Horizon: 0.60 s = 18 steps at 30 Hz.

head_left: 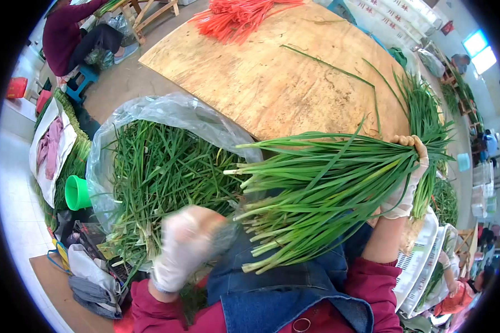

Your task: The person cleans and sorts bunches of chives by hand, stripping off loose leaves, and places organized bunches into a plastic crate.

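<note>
My right hand [410, 186], in a pale glove, is closed round a bunch of garlic chives [328, 183]. Their cut white ends fan out to the left over my lap and the table edge. My left hand [186, 244], gloved too, is smeared by motion, so its fingers cannot be made out. It hovers by the near side of a big clear plastic bag [103, 150] packed with loose green chive leaves [166, 172]. More chives [422, 105] lie at the table's right edge, just beyond my right hand.
On the wooden table [272, 83] lie a heap of red ties [241, 19] and some stray leaves. A green cup [76, 192] stands left of the bag. White crates [419, 266] are at my right. Another person [75, 33] sits on a blue stool at the upper left.
</note>
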Available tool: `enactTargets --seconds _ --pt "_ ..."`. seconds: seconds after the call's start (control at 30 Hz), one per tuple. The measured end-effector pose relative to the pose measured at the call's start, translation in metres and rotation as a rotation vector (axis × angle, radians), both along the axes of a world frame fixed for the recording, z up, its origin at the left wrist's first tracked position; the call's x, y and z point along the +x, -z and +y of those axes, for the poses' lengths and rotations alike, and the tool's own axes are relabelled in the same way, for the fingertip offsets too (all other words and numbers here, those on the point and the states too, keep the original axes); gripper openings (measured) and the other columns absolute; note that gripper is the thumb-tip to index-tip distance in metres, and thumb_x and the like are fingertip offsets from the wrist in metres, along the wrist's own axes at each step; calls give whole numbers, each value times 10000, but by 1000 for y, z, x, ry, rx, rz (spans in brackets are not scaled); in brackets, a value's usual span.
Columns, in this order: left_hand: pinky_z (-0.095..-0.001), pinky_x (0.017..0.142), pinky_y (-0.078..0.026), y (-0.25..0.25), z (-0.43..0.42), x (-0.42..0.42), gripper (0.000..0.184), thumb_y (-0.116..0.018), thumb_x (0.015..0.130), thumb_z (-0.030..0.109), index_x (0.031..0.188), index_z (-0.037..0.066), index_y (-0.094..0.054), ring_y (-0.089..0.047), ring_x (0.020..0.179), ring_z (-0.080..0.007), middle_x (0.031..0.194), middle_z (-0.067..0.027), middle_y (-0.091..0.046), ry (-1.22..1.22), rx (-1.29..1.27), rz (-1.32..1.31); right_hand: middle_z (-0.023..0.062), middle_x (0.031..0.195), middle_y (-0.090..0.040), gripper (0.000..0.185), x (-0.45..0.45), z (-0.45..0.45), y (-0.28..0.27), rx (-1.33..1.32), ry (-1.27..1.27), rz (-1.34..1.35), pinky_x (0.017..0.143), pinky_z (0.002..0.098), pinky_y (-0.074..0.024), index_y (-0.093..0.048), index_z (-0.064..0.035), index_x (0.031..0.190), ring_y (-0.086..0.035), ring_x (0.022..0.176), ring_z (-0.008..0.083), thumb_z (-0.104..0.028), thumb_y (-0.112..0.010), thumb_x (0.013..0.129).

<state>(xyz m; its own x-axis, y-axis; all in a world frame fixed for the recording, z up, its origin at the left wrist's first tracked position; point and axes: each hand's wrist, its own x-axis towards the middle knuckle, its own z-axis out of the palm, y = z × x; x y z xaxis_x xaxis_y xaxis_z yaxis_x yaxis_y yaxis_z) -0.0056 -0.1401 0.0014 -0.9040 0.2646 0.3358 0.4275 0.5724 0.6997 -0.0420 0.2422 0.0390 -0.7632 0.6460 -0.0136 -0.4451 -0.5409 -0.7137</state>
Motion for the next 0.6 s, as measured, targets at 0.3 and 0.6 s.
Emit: enactTargets --seconds 0.3,0.6 --pt "-393 562 -447 21 92 -4 248 -686 750 234 788 36 -541 -559 648 -311 712 -125 -540 145 -246 -2 30 656 -517 157 3 -8 -11 -6 66 -68 735 308 -460 -508 -81 672 -522 690 172 -153 -572 796" --pt "-330 465 -388 32 -22 -12 84 -568 747 32 780 95 -523 -466 519 -187 633 -35 -465 -165 -414 304 47 669 -544 165 5 11 4 -2 40 -77 733 304 -468 -515 -78 661 -544 672 178 -153 -567 799"
